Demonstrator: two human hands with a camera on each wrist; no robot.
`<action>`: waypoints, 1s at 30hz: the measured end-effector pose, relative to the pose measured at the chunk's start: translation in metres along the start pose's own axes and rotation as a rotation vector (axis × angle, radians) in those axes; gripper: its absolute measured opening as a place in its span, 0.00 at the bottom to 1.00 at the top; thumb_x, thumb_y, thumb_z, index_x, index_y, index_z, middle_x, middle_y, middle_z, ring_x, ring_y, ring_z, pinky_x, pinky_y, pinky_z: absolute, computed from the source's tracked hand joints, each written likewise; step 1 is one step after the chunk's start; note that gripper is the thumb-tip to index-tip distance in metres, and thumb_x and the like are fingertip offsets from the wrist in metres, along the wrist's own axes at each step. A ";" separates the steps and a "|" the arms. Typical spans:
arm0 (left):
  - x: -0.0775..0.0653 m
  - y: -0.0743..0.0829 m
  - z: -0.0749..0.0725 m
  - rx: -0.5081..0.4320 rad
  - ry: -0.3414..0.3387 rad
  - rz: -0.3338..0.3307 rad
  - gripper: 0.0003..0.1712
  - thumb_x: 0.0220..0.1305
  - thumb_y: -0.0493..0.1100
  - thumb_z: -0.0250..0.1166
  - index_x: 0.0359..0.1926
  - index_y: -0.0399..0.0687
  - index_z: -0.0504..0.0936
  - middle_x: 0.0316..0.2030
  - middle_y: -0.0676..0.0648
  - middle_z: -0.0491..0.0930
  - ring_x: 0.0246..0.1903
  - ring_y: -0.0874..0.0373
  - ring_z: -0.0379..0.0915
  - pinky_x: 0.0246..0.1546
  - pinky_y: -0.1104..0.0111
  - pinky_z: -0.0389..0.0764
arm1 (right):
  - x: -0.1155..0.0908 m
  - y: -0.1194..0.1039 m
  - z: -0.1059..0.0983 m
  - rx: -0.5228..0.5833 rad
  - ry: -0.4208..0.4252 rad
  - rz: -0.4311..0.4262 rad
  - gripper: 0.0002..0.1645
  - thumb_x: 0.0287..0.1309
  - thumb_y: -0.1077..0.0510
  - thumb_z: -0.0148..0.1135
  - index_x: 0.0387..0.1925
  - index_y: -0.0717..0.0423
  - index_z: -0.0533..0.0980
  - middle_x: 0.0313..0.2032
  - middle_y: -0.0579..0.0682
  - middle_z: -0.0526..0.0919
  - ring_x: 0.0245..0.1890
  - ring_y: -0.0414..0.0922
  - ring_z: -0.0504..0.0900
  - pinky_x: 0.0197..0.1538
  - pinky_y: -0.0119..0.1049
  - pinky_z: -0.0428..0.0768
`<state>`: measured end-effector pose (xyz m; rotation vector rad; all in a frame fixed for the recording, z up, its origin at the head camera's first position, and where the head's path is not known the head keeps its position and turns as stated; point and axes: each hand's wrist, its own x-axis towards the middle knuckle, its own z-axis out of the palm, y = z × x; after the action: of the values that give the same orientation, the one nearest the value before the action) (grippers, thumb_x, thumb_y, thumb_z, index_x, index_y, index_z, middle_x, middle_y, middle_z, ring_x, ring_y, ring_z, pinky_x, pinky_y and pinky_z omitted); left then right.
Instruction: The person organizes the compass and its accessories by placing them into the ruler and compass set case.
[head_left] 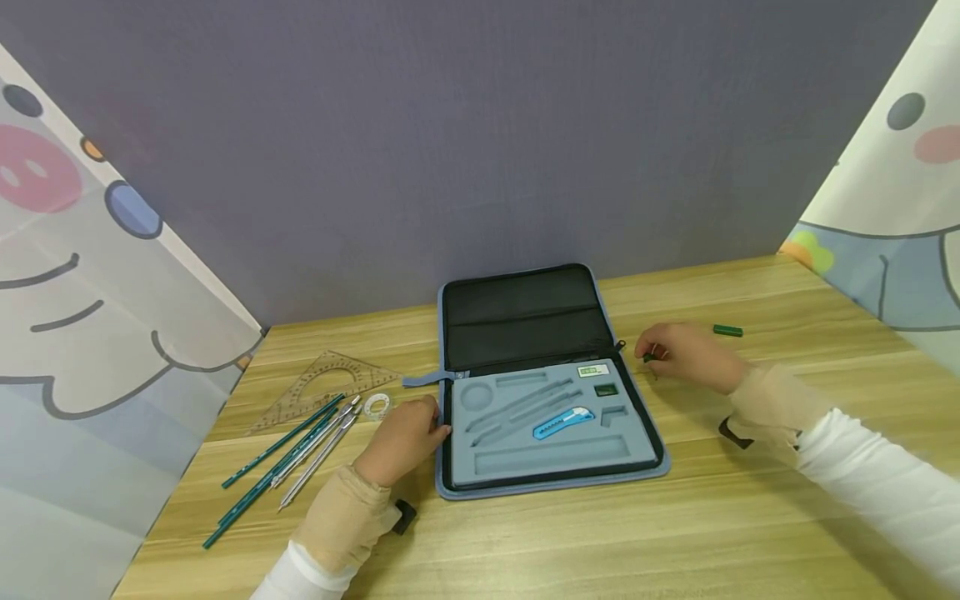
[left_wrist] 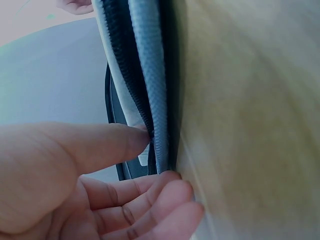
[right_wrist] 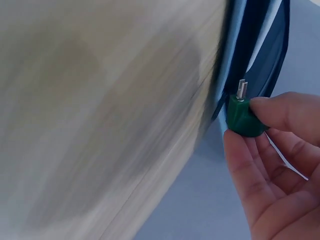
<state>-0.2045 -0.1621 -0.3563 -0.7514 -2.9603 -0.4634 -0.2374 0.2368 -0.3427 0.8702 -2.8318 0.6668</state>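
Observation:
An unzipped blue case [head_left: 553, 493] lies spread on the wooden table, its black lid folded back. Its grey foam insert [head_left: 639, 425] holds a blue utility knife [head_left: 562, 422], a white-and-green eraser [head_left: 592, 371] and a small dark green block [head_left: 606, 389]; other recesses are bare. My left hand [head_left: 401, 437] grips the case's left edge, thumb on the zipper side, fingers at the outer border. Right of the case, my right hand [head_left: 693, 354] pinches a small green plastic piece [right_wrist: 244, 120] with a metal prong between thumb and fingers, low over the table.
To the left lie a clear set square [head_left: 292, 408], several dark green pencils [head_left: 281, 442], metal compasses [head_left: 318, 458] and a white ring [head_left: 377, 406]. A green stick-shaped piece [head_left: 727, 331] lies behind my right hand. A grey panel [head_left: 480, 167] stands along the table's back.

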 end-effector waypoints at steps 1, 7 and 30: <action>0.000 0.000 0.000 0.002 0.000 0.000 0.10 0.55 0.39 0.65 0.26 0.41 0.71 0.14 0.53 0.63 0.15 0.61 0.59 0.17 0.68 0.65 | 0.001 -0.002 0.001 0.002 0.005 -0.008 0.09 0.42 0.72 0.62 0.30 0.60 0.76 0.28 0.47 0.78 0.27 0.40 0.76 0.30 0.36 0.76; 0.001 -0.001 0.001 0.008 -0.003 -0.005 0.11 0.55 0.40 0.65 0.26 0.41 0.71 0.14 0.53 0.63 0.15 0.61 0.60 0.18 0.67 0.65 | 0.002 -0.018 0.007 0.054 0.023 -0.035 0.11 0.42 0.71 0.63 0.30 0.58 0.76 0.29 0.45 0.78 0.27 0.39 0.76 0.29 0.35 0.76; 0.001 0.000 0.000 0.003 -0.032 -0.032 0.10 0.56 0.41 0.64 0.27 0.41 0.71 0.15 0.53 0.64 0.15 0.61 0.60 0.18 0.68 0.65 | 0.003 -0.051 0.028 0.184 -0.024 -0.071 0.11 0.45 0.70 0.63 0.28 0.53 0.74 0.28 0.43 0.76 0.26 0.35 0.73 0.29 0.33 0.75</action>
<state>-0.2058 -0.1618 -0.3562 -0.7194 -3.0062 -0.4536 -0.2100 0.1850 -0.3480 1.0070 -2.7779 0.9253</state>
